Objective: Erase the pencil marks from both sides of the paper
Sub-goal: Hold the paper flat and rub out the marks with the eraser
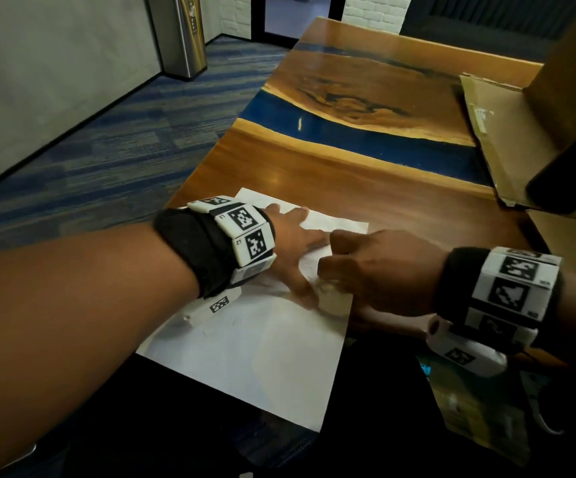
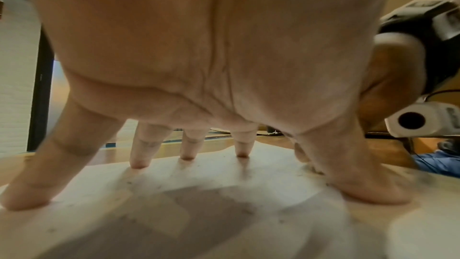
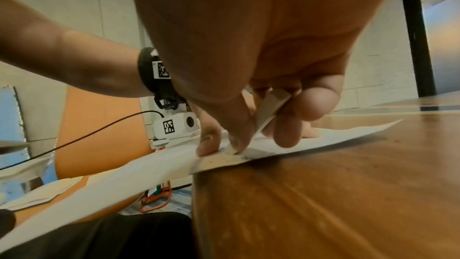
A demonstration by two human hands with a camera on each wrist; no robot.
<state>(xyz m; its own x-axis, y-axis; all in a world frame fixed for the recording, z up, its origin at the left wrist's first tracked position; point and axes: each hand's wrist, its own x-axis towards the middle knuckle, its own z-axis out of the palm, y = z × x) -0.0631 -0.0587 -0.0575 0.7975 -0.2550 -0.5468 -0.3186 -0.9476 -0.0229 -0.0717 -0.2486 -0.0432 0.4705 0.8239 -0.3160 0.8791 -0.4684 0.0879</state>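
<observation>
A white sheet of paper (image 1: 262, 346) lies on the wooden table (image 1: 400, 198), and its near part hangs past the table's front edge. My left hand (image 1: 296, 243) is spread on the sheet, fingertips (image 2: 139, 162) and thumb pressing down on the paper (image 2: 224, 204). My right hand (image 1: 369, 267) pinches a white eraser (image 3: 270, 109) between thumb and fingers. The eraser's lower end touches the paper (image 3: 149, 168) near its right edge, next to the left thumb. The eraser (image 1: 331, 298) looks blurred in the head view. Faint pencil marks (image 1: 309, 269) and a grey smudge (image 3: 245, 158) show beside it.
An open cardboard box (image 1: 507, 132) lies on the table at the right, behind my right hand. A steel bin (image 1: 179, 32) stands on the carpet at the far left. The table's left edge runs close to my left wrist.
</observation>
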